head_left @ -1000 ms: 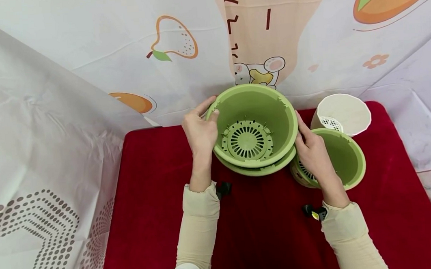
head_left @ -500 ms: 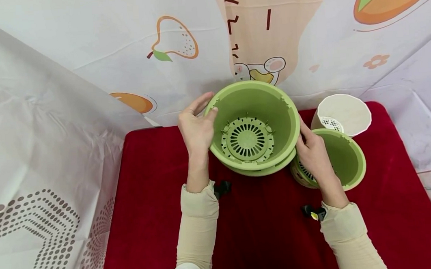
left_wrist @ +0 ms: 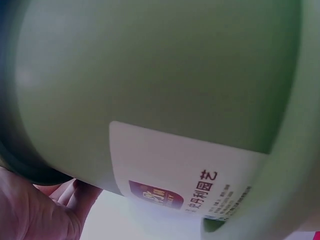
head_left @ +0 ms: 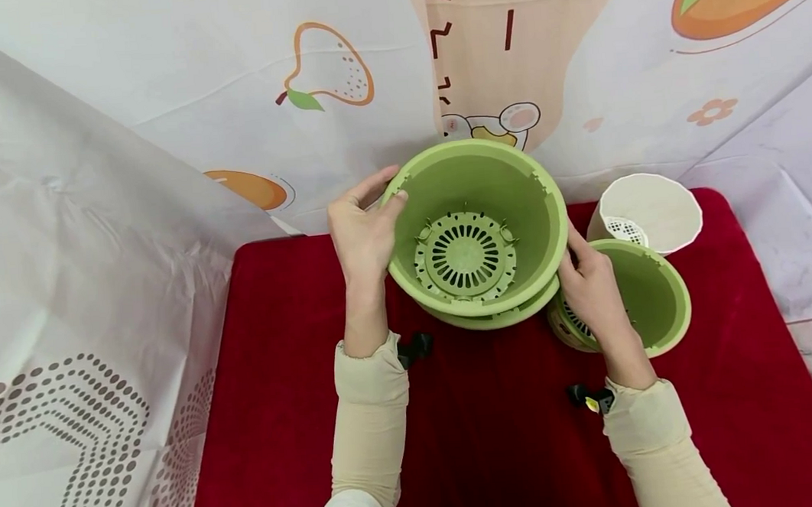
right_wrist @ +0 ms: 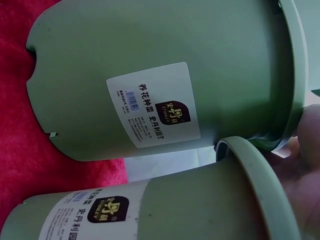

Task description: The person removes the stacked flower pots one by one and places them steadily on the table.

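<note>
Two green plastic flowerpots are nested and tilted toward me in the head view. My left hand (head_left: 363, 233) grips the upper pot (head_left: 492, 180) at its left rim, thumb over the edge and fingers outside. Beneath it the lower pot (head_left: 499, 320) shows mostly as a rim. On the right side, my right hand (head_left: 593, 282) holds the lower pot's rim; its fingertips are partly hidden. A labelled pot wall (left_wrist: 165, 65) fills the left wrist view. In the right wrist view, the lower pot's labelled wall (right_wrist: 225, 45) stands over red cloth.
Another green pot (head_left: 656, 301) stands tilted beside my right wrist, partly behind that hand. Behind it is a white pot (head_left: 658, 206) with a perforated base. A red cloth (head_left: 288, 367) covers the table, and a printed curtain (head_left: 381, 48) hangs at the back edge.
My left hand has moved slightly left and up, raising the upper pot and tilting it a little. The right hand has stayed almost in place.
</note>
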Tool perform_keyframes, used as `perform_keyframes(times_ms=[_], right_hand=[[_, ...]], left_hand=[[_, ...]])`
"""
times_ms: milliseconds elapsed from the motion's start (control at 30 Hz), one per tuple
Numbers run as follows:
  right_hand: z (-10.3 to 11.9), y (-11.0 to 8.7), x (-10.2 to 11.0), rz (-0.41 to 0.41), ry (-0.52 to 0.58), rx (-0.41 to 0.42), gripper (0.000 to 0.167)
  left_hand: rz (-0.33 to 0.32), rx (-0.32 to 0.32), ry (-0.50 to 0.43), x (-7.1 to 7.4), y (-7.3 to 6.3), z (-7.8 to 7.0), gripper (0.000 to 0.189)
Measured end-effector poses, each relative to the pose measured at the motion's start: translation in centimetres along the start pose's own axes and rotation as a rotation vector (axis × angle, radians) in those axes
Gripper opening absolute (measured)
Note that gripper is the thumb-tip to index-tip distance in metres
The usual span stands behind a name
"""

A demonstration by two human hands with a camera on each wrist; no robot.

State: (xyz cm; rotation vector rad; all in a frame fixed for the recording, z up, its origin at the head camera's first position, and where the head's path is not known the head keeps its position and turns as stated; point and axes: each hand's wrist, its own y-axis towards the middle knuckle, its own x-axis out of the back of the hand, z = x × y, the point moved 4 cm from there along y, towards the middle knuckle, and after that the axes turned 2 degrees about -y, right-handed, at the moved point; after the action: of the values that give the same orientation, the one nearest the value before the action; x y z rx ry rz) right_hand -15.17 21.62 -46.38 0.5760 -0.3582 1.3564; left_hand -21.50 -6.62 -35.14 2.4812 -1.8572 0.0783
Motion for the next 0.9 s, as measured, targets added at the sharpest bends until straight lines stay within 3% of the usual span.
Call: perform_keyframes(times_ms=[433,900], right_hand=[[0.0,-0.1,0.0,-0.019,-0.006,-0.027,0.033],[-0.9,-0.5,-0.6,-0.006,0.018,-0.038,0.038]], left_hand=[[-0.015,-0.03,0.015,0.2,0.3,-2.0,0.029],[-0.04,-0.013,0.031,0.2,0.4,-1.9,0.026]])
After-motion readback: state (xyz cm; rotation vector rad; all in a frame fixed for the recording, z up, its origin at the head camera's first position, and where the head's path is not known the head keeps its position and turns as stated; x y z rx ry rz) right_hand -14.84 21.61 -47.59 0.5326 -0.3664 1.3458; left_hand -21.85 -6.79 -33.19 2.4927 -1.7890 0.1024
